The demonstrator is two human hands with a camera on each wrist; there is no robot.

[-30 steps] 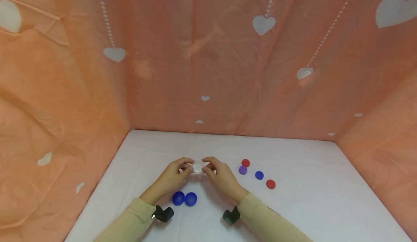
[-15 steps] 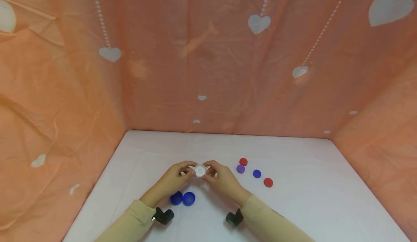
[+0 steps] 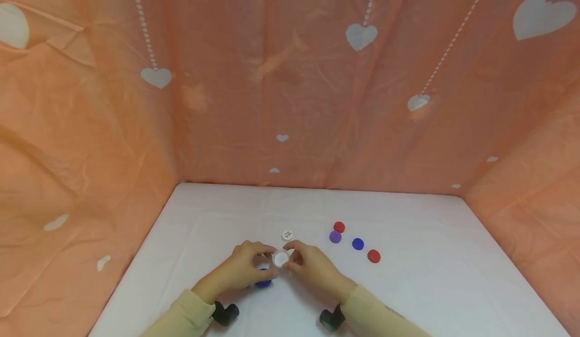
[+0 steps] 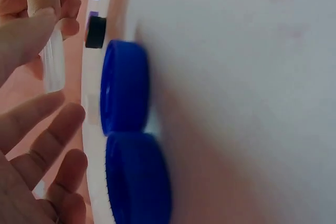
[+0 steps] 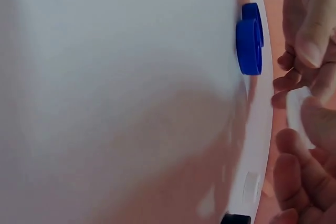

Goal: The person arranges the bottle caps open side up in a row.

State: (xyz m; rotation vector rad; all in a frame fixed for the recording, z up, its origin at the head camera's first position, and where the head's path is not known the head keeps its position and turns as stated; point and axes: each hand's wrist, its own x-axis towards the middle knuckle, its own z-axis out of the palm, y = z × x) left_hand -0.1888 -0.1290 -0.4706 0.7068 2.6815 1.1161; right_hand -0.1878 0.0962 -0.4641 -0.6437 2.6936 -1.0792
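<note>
My right hand (image 3: 312, 269) pinches a round white, translucent cap (image 3: 281, 259) between thumb and fingers, above the table. Beside it, my left hand (image 3: 235, 266) has its thumb and fingers spread; in the left wrist view its fingers (image 4: 47, 135) look loose. Whether a left finger touches the cap's edge I cannot tell. Under the left hand lies a blue bottle cap (image 3: 263, 280). A second blue bottle cap (image 4: 139, 182) next to it shows in the left wrist view but is mostly hidden in the head view.
Just beyond the hands lies a small white disc (image 3: 287, 235) with green marks. To the right are a red cap (image 3: 339, 227), a purple cap (image 3: 335, 237), a smaller blue cap (image 3: 358, 244) and another red cap (image 3: 373, 256). Orange cloth walls (image 3: 317, 100) border the white table (image 3: 430, 256).
Both hands have come nearer the body with the white cap. The left thumb and fingers have spread off it. The white disc with green marks now shows beyond the hands.
</note>
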